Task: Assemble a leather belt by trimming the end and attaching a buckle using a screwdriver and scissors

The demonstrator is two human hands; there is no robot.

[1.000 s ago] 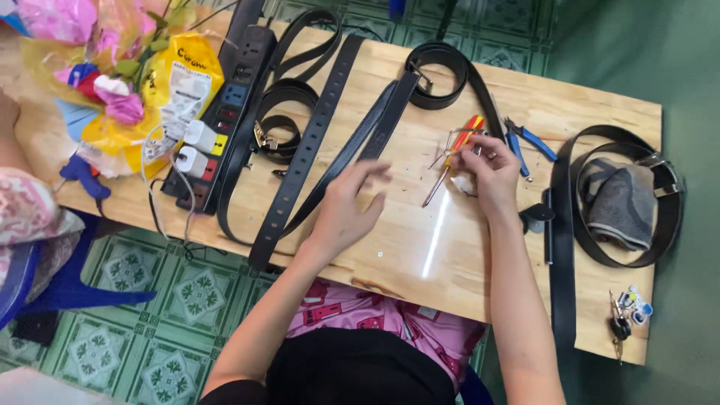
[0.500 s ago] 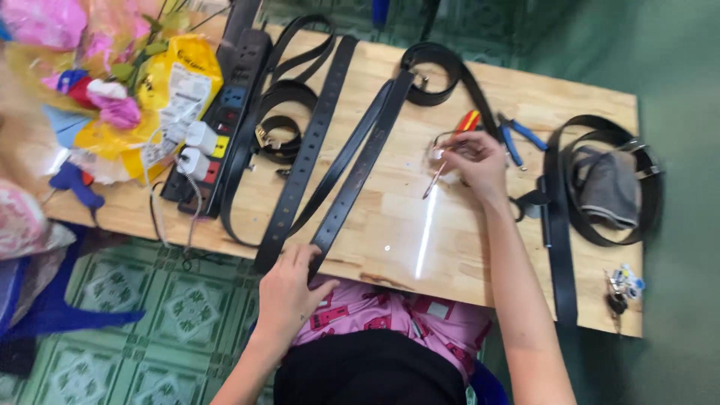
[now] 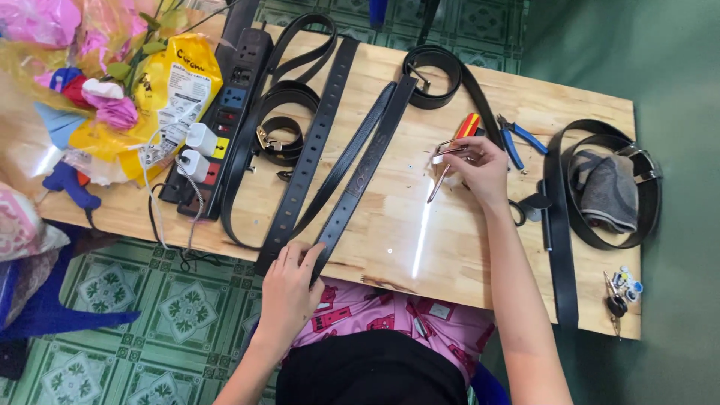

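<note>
My left hand [image 3: 289, 289] grips the near end of a black leather belt [image 3: 360, 184] at the front edge of the wooden table [image 3: 465, 247]. That belt runs diagonally up to the far middle. A wider punched black belt [image 3: 311, 146] lies just left of it. Over the table's middle right, my right hand [image 3: 480, 169] is closed on a metal belt buckle [image 3: 448, 150]. A thin metal tool [image 3: 437, 184] lies under that hand. A red-handled tool [image 3: 469, 125] and blue-handled pliers [image 3: 517, 139] lie just beyond it.
A black power strip [image 3: 225, 112] with white plugs sits far left, beside yellow wrapping and artificial flowers [image 3: 97, 97]. A small coiled belt [image 3: 277, 139] lies near it. At the right, looped belts surround a grey cloth [image 3: 607, 191]. Keys [image 3: 619, 292] lie at the right front corner.
My left hand has drawn back from the middle of the table to the front edge and taken hold of the belt's end. My right hand has stayed by the buckle and tools.
</note>
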